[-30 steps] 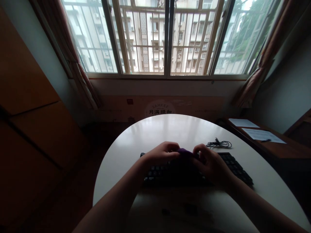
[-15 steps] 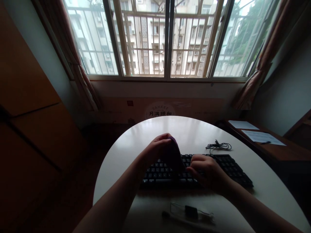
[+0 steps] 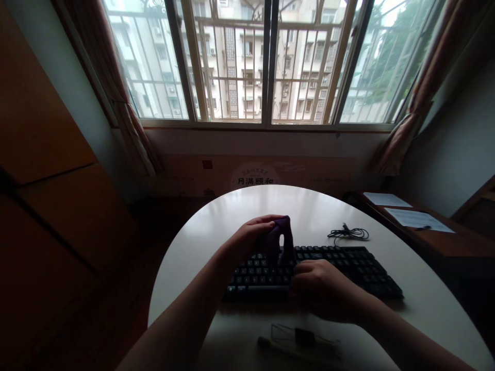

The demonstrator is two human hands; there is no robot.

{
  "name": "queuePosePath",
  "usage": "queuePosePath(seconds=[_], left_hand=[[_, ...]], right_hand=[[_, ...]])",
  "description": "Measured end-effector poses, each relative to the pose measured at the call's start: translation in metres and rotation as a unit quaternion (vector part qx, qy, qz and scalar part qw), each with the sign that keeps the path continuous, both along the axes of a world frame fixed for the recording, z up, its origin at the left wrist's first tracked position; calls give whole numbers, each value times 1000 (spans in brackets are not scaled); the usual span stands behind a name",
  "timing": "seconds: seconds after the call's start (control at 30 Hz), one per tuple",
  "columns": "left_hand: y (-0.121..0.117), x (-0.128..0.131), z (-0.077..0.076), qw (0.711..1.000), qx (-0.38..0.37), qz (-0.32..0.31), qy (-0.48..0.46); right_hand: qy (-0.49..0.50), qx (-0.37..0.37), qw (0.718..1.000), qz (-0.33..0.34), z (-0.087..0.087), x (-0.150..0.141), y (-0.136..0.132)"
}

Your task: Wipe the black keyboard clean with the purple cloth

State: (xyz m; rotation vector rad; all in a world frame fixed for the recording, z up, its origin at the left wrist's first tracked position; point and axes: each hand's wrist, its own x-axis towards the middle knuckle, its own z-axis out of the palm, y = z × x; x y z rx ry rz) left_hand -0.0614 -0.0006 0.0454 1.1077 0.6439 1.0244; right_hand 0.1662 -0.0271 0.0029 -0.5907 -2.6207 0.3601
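Note:
My left hand (image 3: 260,234) is closed on the upper edge of a dark purple cloth (image 3: 286,232) above the keyboard. The cloth hangs in a loop, with a narrow gap through its middle. Its lower part runs down to my right hand (image 3: 323,288), which is closed in a fist at that end; the fingertips are hidden and dim. Beneath both hands lies a black keyboard (image 3: 359,263) on the round white table (image 3: 185,263). My left hand hides part of its left side, and my right hand covers part of its middle.
A bundled black cable (image 3: 350,233) lies behind the keyboard. Near me on the table are a thin wire-like frame with a dark block (image 3: 304,337) and a small dark-ended item (image 3: 264,341), both dim. At right, a brown desk (image 3: 460,246) holds papers (image 3: 419,219) and a pen (image 3: 423,228).
The cloth was spread taut between my hands; now it is slack and looped with a gap. My right hand has moved slightly down and left. My left hand has shifted a little right.

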Motion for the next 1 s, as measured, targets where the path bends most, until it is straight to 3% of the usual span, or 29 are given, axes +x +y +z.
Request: queuePosePath(seconds=[0.33,0.47,0.53,0.6,0.73,0.87,1.0], left_hand=[[-4,-5,5,998,-4,-67,-1],[-7,-5,6,995,4,-104,-2],[-9,-4,6,993,5,-121,-4],[-11,-3,7,991,5,-130,-7],[-12,1,9,993,9,-113,-17],[-10,2,9,995,12,-97,-10],[-4,2,3,996,5,-74,43]], right_hand=[[-2,-93,980,-175,-8,4,16],[81,-224,959,-151,-5,3,17],[147,-312,933,-103,-5,0,15],[214,-400,888,-77,-6,-3,13],[300,-517,795,-104,-9,-6,10],[377,-536,742,-141,-5,-5,11],[434,-510,725,-159,2,-3,14]])
